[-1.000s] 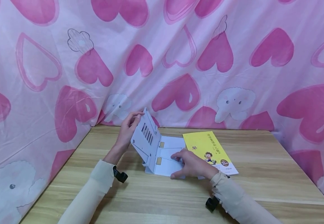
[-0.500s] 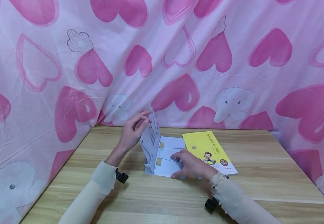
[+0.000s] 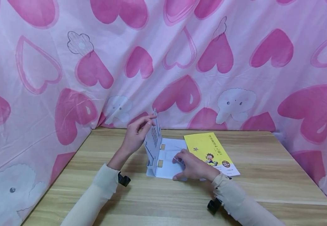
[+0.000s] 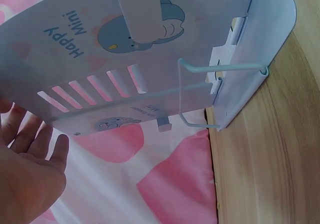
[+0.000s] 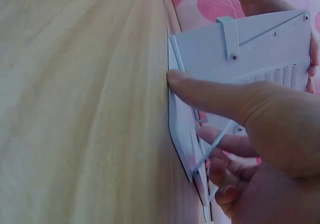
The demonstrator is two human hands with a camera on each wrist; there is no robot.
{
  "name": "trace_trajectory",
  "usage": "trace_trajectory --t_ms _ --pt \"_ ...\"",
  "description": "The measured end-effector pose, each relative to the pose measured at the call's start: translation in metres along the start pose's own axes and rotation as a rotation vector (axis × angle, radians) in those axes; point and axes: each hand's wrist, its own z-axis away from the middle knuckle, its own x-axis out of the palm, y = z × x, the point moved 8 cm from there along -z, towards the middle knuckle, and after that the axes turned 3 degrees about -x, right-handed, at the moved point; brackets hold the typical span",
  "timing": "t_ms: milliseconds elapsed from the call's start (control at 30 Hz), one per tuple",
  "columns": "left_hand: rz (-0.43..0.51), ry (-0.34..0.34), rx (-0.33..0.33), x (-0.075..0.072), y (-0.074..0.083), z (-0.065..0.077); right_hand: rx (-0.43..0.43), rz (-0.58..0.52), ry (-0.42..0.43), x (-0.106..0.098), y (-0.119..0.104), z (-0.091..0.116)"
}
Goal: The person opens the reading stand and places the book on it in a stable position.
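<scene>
A white folding metal book stand (image 3: pixel 170 164) stands on the table with one panel upright and the base plate flat. My left hand (image 3: pixel 135 135) holds the top edge of the upright panel. In the left wrist view that panel (image 4: pixel 165 79) shows slots, a cartoon print, and a wire page holder (image 4: pixel 181 91). My right hand (image 3: pixel 191 166) is over the base's right end. In the right wrist view its thumb rests on the base plate's edge (image 5: pixel 182 119), while the curled fingers are at a thin wire leg (image 5: pixel 214 146), raised at a slant from the base.
A yellow booklet (image 3: pixel 205 142) with a cartoon child lies right behind my right hand, close by the base plate. The wooden table (image 3: pixel 152 201) ends at a pink heart-patterned curtain (image 3: pixel 177 59) at the back and sides.
My left hand has swung the panel from leaning left to nearly upright, moving right with it. The wire leg has come up off the base at my right fingers.
</scene>
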Motion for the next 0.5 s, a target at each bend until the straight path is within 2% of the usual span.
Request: trace_trajectory --t_ms 133,233,333,500 --pt "-0.022 -0.007 -0.018 0.004 0.002 0.000 -0.113 0.006 0.027 -0.009 -0.004 0.000" --pt "-0.042 -0.004 -0.005 0.007 0.004 -0.001 -0.179 -0.017 0.042 -0.015 -0.006 -0.001" --pt "-0.063 -0.009 0.027 0.013 0.008 -0.003 -0.196 -0.042 0.032 -0.016 -0.005 -0.001" --pt "-0.079 -0.054 0.070 0.026 0.014 -0.006 -0.161 -0.085 0.008 -0.011 0.001 0.001"
